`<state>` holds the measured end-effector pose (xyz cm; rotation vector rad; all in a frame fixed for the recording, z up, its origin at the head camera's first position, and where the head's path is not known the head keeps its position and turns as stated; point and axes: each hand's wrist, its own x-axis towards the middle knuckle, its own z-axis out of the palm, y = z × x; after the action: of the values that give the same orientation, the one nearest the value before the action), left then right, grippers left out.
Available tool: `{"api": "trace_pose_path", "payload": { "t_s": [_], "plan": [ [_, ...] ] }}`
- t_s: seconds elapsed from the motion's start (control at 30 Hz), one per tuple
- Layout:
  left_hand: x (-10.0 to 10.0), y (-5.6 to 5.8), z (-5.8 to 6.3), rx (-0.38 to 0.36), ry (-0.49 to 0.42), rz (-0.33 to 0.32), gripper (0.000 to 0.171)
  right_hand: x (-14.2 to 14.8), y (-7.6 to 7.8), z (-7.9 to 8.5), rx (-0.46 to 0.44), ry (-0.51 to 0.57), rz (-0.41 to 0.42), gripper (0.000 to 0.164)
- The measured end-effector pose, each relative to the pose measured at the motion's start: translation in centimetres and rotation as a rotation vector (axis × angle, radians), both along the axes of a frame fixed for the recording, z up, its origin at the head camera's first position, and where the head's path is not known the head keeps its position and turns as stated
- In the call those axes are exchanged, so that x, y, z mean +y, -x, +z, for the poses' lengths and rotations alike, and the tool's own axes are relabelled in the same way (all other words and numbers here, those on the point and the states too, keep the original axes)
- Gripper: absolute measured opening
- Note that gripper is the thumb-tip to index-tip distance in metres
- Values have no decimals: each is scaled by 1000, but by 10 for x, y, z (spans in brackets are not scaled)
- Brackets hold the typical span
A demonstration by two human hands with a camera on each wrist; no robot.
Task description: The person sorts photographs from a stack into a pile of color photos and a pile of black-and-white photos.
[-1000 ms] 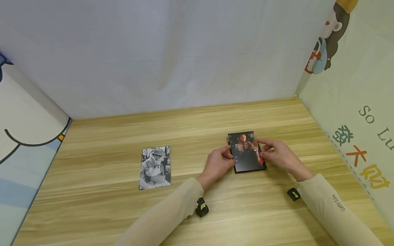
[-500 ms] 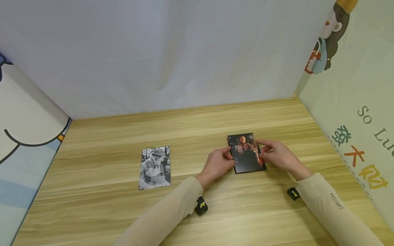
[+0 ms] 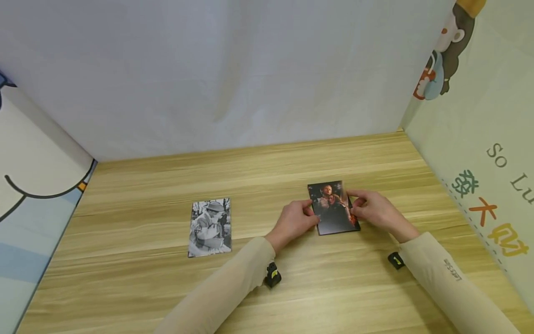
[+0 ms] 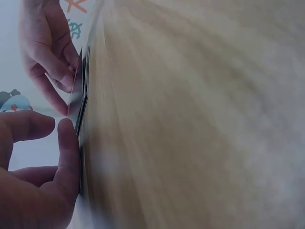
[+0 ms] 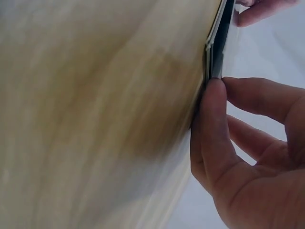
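Note:
A dark colour photo card (image 3: 331,211), with figures in warm light at its upper part, lies over other cards at the right of the table. My left hand (image 3: 294,222) holds its left edge between thumb and fingers. At the right edge, my right hand (image 3: 377,211) pinches it with thumb and index finger. Side-on in the right wrist view, the stacked cards (image 5: 217,47) show as thin layers, the top one slightly apart from those below. Fingertips sit right at the stack's edge in the left wrist view too.
Left of the hands, a black-and-white photo card (image 3: 210,227) lies flat on the wood-grain table (image 3: 125,278). A pale cloth wall (image 3: 250,83) rises behind the table, and printed panels (image 3: 479,116) flank it. Black wrist devices (image 3: 273,275) hang under both sleeves.
The colour photo card has come slightly lower and more nearly in line with the cards under it. Both hands have shifted slightly left with it. The black-and-white card has stayed put.

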<state>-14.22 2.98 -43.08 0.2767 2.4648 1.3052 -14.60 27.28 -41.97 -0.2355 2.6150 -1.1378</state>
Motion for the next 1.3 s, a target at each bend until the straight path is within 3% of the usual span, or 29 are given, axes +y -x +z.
{"api": "trace_pose_path", "payload": {
  "t_s": [0.7, 1.03, 1.17, 1.3],
  "plan": [
    [-3, -2, 0, -2, -48, 10, 61, 5, 3, 1, 3, -39, 13, 51],
    [-21, -18, 20, 13, -179, 76, 56, 16, -15, 11, 86, -88, -30, 50],
    [-32, -24, 28, 68, -195, 68, 55, 17, -21, 16, 105, -64, -55, 51],
    [-45, -30, 35, 169, -189, 61, 53, 16, -27, 20, 138, -40, -73, 50]
  ]
}}
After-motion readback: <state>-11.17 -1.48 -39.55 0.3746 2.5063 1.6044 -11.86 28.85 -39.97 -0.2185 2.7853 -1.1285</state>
